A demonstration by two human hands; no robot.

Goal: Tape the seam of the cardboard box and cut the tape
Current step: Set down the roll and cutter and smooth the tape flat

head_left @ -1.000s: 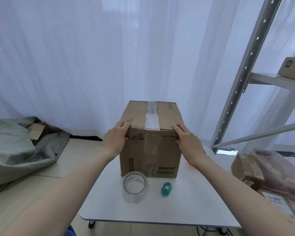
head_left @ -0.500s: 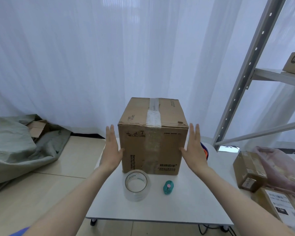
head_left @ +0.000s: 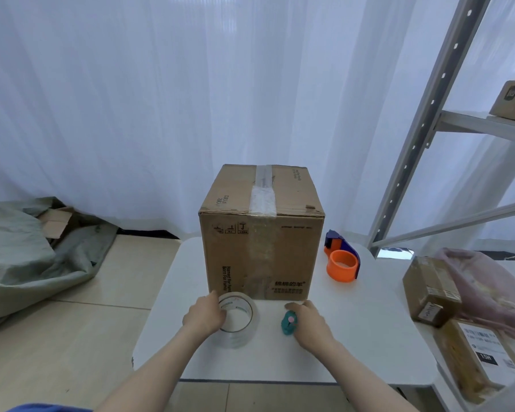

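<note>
The closed cardboard box point(head_left: 262, 251) stands upright on the small white table point(head_left: 369, 337), with old clear tape point(head_left: 262, 197) running along its top seam and down the front. A roll of clear tape point(head_left: 239, 321) lies flat on the table in front of the box. My left hand point(head_left: 204, 316) grips the roll's left rim. To the right lies a small teal cutter point(head_left: 289, 322) with a pink button. My right hand point(head_left: 311, 324) is curled against the cutter's right side, fingertips over its far end.
An orange and blue tape dispenser point(head_left: 342, 258) sits on the table right of the box. Several cardboard parcels point(head_left: 431, 289) and a pink bag point(head_left: 485, 289) lie at the right. A metal shelf frame point(head_left: 422, 123) rises behind them. A grey sack point(head_left: 21, 257) lies on the floor at the left.
Both hands left the box's sides and dropped to the table front. The left one closed on the tape roll, the right one on the cutter. The view tilted down, showing the dispenser.
</note>
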